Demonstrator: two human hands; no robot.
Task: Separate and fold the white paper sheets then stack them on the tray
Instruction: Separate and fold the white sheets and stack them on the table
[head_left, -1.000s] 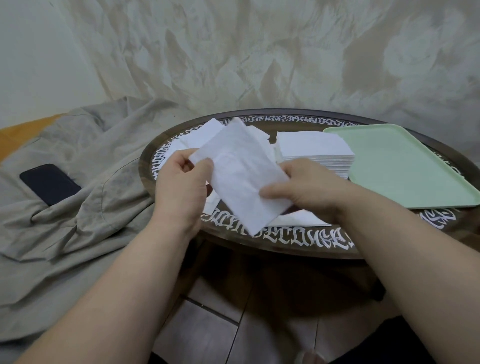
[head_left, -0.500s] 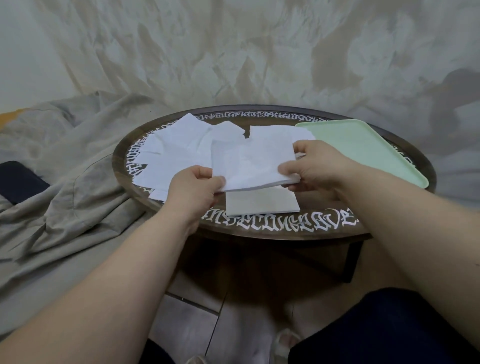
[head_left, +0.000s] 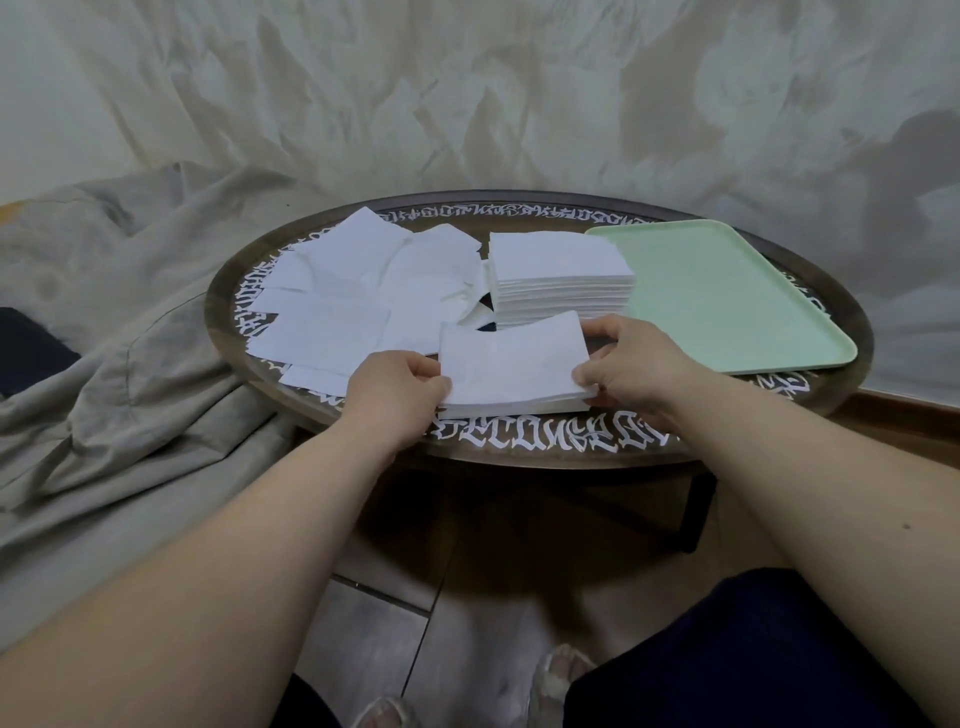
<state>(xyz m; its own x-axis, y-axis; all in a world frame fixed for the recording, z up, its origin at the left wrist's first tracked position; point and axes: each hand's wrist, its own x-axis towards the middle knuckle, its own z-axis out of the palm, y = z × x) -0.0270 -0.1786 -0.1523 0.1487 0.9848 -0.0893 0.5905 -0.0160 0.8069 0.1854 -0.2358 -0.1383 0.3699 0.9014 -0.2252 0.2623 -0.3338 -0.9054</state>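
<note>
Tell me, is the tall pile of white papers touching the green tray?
Cannot tell. In the head view the tall pile sits right against the green tray, its right side overlapping the tray's left edge, so no contact or gap shows.

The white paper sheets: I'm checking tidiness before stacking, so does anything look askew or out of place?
Yes. The loose white paper sheets lie scattered and overlapping at mixed angles on the round dark table's left side. The pale green plastic tray holds no paper. The tall white stack sits neatly beside it.

We see white paper sheets (head_left: 363, 291) on a dark brown round table (head_left: 519, 460) rimmed with white ornate lettering, a pale mint-green tray (head_left: 727, 301), grey-beige crumpled cloth (head_left: 104, 395), and a mottled cream-and-tan wall (head_left: 467, 93).
</note>
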